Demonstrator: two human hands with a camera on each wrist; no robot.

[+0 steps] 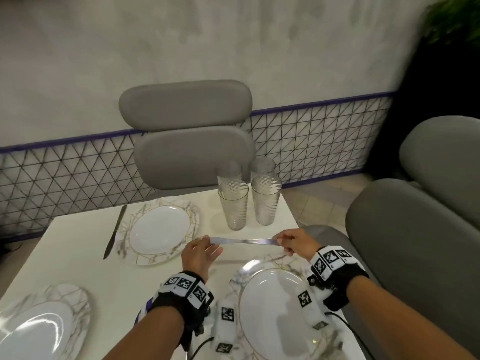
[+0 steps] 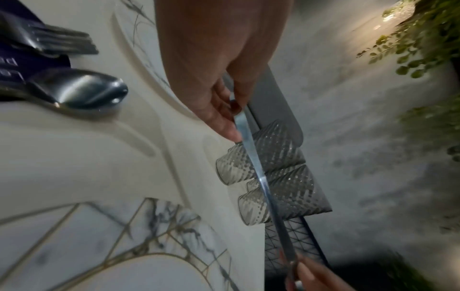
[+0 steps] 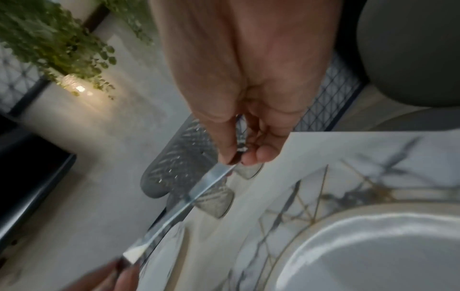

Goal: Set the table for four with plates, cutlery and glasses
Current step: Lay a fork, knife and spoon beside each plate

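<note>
A: From the left, what do you count on the table (image 1: 78,237)?

B: Three plates (image 1: 35,331), (image 1: 158,231), (image 1: 275,307). One knife (image 1: 114,231) lies left of the far plate. Four glasses (image 1: 233,206) stand together at the far right corner.

A: And the hands?

B: The left hand (image 1: 198,254) and the right hand (image 1: 294,242) each pinch one end of a second knife (image 1: 244,241), level above the table, between the plates.

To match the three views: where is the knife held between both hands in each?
Head: knife, centre, level, between left hand and right hand.
Left wrist: knife, steep diagonal, right of centre.
Right wrist: knife, diagonal, lower centre.
Shared landmark: glasses behind it.
</note>
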